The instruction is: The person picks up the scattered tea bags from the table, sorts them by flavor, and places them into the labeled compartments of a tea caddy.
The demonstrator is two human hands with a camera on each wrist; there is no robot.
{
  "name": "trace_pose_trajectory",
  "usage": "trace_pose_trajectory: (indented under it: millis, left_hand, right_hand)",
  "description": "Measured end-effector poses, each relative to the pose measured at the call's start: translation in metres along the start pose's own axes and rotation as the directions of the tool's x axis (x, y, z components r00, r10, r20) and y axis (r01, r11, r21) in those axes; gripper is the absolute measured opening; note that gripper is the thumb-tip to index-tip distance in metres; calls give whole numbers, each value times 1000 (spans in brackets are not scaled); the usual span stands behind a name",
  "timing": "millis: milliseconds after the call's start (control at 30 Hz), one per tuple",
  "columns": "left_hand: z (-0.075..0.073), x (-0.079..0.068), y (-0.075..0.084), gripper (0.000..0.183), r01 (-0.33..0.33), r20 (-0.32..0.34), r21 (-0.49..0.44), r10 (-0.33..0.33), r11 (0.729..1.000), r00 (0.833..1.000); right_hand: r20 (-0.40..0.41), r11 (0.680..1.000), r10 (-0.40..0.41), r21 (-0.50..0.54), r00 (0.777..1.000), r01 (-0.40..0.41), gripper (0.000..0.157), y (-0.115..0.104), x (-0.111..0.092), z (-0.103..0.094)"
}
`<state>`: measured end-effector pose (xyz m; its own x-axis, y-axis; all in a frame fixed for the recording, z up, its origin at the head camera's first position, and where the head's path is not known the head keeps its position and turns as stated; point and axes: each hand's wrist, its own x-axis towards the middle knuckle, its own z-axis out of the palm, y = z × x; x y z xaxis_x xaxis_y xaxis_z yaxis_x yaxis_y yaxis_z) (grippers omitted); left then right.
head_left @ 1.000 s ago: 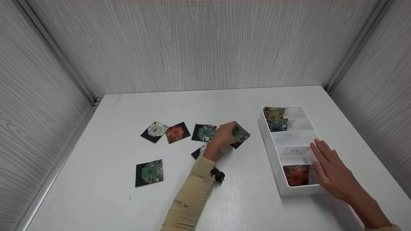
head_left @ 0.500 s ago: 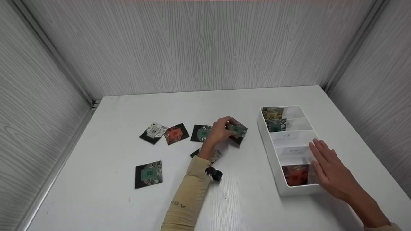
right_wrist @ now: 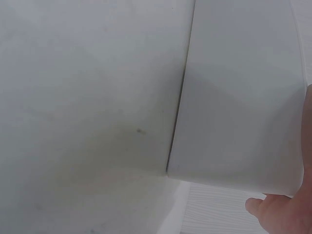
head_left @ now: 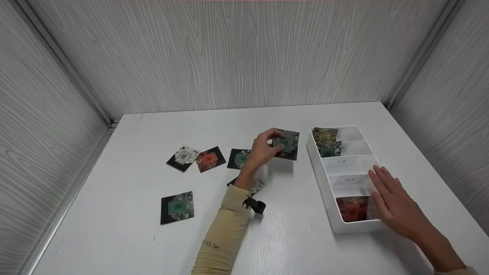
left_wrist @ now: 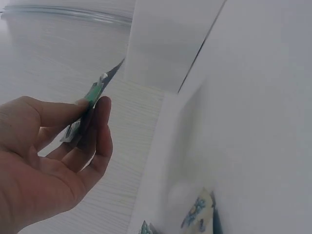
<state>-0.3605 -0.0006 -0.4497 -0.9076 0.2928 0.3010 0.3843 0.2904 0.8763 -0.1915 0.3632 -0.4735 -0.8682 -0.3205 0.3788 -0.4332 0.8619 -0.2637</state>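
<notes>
The left hand (head_left: pixel 263 149) is pinching a dark green-labelled packet (head_left: pixel 289 144) between the thumb and curled fingers (left_wrist: pixel 103 114), which are closing right down on its left edge. The packet is hanging above the counter (head_left: pixel 103 233), just to the left of the white box (head_left: pixel 355 227) and near its far end, its label facing up toward the head camera. In the left wrist view it is showing nearly edge-on, tilting away from the thumb.

The right hand (head_left: pixel 395 206) is resting along the right edge of the white box toward its near end, its fingers lying straight.

The white box is standing lengthwise, its five compartments running from far to near. A gold packet (head_left: pixel 324 135) is sitting in the farthest one, a dark patterned packet (head_left: pixel 329 149) in the second and red packets (head_left: pixel 353 209) in the nearest. Small printed labels (head_left: pixel 341 161) are showing in the third and fourth.

To the left, a white-labelled packet (head_left: pixel 183 156) and a red-labelled packet (head_left: pixel 209 158) are lying with corners meeting. A green packet (head_left: pixel 238 157) is lying beside the left forearm, and another green packet (head_left: pixel 177 207) is lying nearer the person, well apart. A pale-patterned packet (head_left: pixel 258 186) is lying beneath the left wrist, which is covering so much that its label is hard to make out.
</notes>
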Motion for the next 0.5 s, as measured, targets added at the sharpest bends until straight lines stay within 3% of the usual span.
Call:
trace_pose_trajectory:
  millis: [133,500]
  left_hand:
    - [1,1,8,22,-18,-23,-44,17,999,1000]
    - [7,-5,32,33,-121,-23,-83,120,989,993]
  right_hand:
    - [-3,1000,-1,0,1000,1,57,1,0,0]
    - [1,1000,-7,-2,1000,7,58,1,0,1]
